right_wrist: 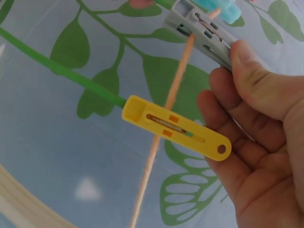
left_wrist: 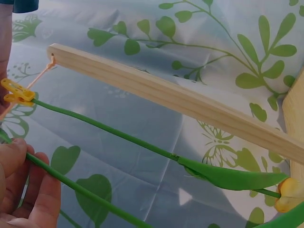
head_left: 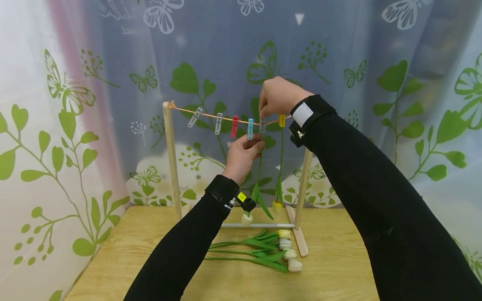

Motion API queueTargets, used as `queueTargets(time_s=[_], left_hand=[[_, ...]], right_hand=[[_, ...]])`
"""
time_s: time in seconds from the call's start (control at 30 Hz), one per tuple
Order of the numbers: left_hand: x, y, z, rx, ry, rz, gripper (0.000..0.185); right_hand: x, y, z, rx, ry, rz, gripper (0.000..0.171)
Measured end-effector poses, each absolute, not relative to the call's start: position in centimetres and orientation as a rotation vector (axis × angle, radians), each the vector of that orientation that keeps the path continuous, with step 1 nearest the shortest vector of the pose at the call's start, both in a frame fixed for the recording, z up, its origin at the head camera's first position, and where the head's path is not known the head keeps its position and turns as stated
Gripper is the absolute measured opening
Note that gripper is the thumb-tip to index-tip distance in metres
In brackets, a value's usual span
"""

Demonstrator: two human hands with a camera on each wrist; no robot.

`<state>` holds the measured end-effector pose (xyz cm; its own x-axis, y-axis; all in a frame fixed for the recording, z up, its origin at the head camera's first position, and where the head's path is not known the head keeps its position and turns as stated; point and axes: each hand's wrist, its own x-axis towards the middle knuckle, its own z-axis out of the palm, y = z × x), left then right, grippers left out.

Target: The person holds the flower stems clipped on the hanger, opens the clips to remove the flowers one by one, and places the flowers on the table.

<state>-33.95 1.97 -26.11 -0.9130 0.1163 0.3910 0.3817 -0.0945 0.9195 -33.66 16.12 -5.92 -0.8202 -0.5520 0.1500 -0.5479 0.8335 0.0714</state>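
Note:
My right hand [head_left: 282, 96] is at the cord's right part, where its thumb and fingers pinch the handle end of a grey clothespin [right_wrist: 202, 31] set over the orange cord [right_wrist: 174, 85]. Just below, my left hand [head_left: 242, 156] pinches the green stem [left_wrist: 85, 192] of an upside-down white tulip [head_left: 247, 219]. That stem's top end meets the grey clothespin's mouth; whether it is clamped I cannot tell. Beside it a yellow clothespin [right_wrist: 176, 128] holds a yellow tulip [head_left: 277, 207] hanging head down.
A wooden frame [head_left: 172, 159] carries the cord. Left of my hands hang a blue clothespin [head_left: 250, 128], a red one [head_left: 234, 126] and two pale ones. Several tulips [head_left: 260, 251] lie on the wooden table [head_left: 331, 259]. Behind is a patterned curtain [head_left: 226, 50].

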Motion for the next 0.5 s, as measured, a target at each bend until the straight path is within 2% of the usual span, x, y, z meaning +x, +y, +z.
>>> queueTargets(time_s=[0.5], left_hand=[[-33.96, 1.93, -27.0, -0.54, -1.999, -2.136, 0.034]], right_hand=[[-33.86, 16.28, -6.23, 0.847, -2.872, -0.021, 0.014]])
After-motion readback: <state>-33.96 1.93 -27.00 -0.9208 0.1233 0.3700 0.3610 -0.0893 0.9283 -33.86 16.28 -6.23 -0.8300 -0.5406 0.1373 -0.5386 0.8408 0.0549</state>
